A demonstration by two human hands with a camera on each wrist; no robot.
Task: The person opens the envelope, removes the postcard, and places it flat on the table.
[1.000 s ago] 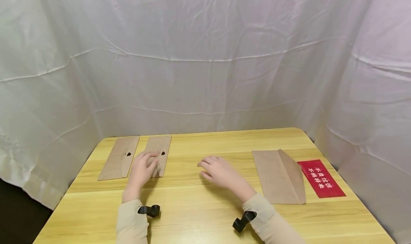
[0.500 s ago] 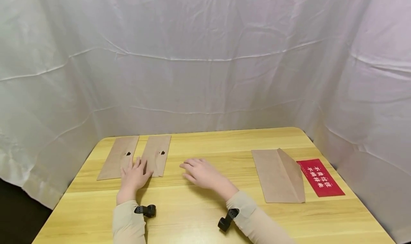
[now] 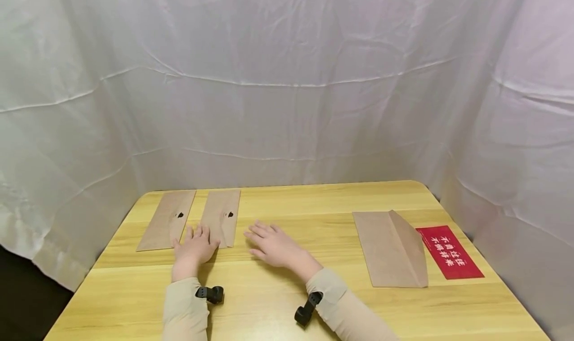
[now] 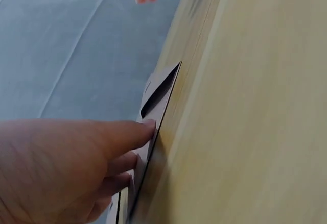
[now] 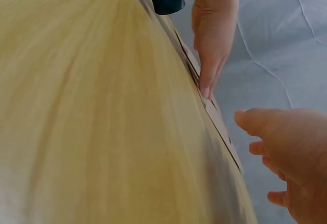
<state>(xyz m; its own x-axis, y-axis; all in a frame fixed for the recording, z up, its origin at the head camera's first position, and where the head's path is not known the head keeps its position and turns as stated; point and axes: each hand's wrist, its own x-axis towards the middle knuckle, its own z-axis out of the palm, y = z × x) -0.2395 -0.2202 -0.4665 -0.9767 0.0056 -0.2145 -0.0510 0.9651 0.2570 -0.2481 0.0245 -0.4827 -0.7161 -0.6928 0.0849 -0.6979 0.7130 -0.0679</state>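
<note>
Two brown paper envelopes lie side by side at the table's far left, each with a small black mark: an outer envelope [image 3: 159, 226] and an inner envelope [image 3: 222, 201]. My left hand [image 3: 194, 254] lies at the inner envelope's near end, fingers spread. In the left wrist view its thumb and fingertips touch that envelope [image 4: 158, 106], whose flap edge stands slightly raised. To the right of it, my right hand [image 3: 277, 246] hovers just over the table with loosely extended fingers, holding nothing. The right wrist view shows the right hand [image 5: 296, 152] apart from the envelopes.
A larger brown envelope [image 3: 381, 251] with its flap unfolded lies on the right of the wooden table [image 3: 314, 199]. Beside it is a red card [image 3: 450, 254] with white characters. Pale curtains [image 3: 287, 121] surround the back and sides.
My left hand has drawn back from over the inner envelope to its near end, spreading its fingers. My right hand has shifted left, closer to the envelopes. All the envelopes look unmoved.
</note>
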